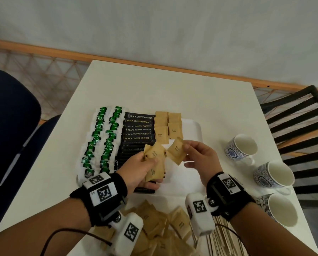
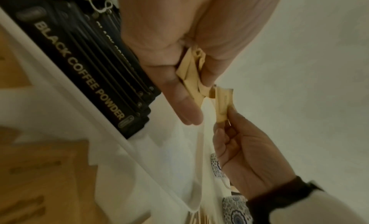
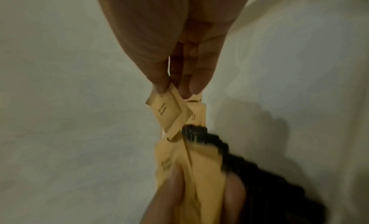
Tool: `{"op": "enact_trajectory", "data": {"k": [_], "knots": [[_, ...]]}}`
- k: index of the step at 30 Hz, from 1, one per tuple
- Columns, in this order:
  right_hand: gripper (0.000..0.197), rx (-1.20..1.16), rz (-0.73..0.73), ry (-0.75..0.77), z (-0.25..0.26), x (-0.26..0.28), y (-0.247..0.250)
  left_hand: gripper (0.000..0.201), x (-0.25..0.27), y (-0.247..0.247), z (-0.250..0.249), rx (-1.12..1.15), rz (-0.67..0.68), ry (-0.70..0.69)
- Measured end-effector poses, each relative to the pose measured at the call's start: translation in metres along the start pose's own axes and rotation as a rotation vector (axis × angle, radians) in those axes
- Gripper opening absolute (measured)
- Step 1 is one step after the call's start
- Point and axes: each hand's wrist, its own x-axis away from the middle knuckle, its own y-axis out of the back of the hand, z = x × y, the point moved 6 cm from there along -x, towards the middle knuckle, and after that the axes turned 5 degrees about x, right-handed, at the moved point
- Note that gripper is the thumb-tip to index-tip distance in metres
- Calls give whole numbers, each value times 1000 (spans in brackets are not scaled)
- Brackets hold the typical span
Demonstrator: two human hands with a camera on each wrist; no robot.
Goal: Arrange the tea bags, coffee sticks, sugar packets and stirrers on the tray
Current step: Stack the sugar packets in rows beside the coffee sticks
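A white tray [image 1: 195,126] holds two columns of green-tagged tea bags [image 1: 99,137], a column of black coffee sticks [image 1: 137,133] and two short columns of brown sugar packets [image 1: 168,124]. Above the tray, my left hand [image 1: 145,165] grips a small stack of sugar packets [image 1: 154,163], also seen as sugar packets [image 2: 191,75]. My right hand [image 1: 195,154] pinches one sugar packet [image 1: 176,150] by its corner, the same single packet [image 3: 165,112], just right of the stack. Loose sugar packets [image 1: 160,224] and wooden stirrers [image 1: 226,241] lie on the table near me.
Three patterned cups [image 1: 241,146] stand along the table's right side. A black slatted chair [image 1: 302,126] is beyond the right edge and a dark blue chair [image 1: 12,126] at the left. The tray's right part [image 1: 189,141] is bare white.
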Motion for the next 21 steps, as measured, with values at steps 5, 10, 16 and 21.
{"op": "enact_trajectory", "data": {"k": [5, 10, 16, 21], "knots": [[27, 312, 12, 62, -6, -48, 10, 23, -10, 18, -5, -11, -19, 38], [30, 421, -1, 132, 1, -85, 9, 25, -20, 24, -10, -9, -33, 27], [27, 421, -63, 166, 6, -111, 5, 25, -36, 25, -12, -30, -46, 23], [25, 398, -88, 155, 3, -123, 4, 25, -45, 21, -12, -44, -36, 27]]}}
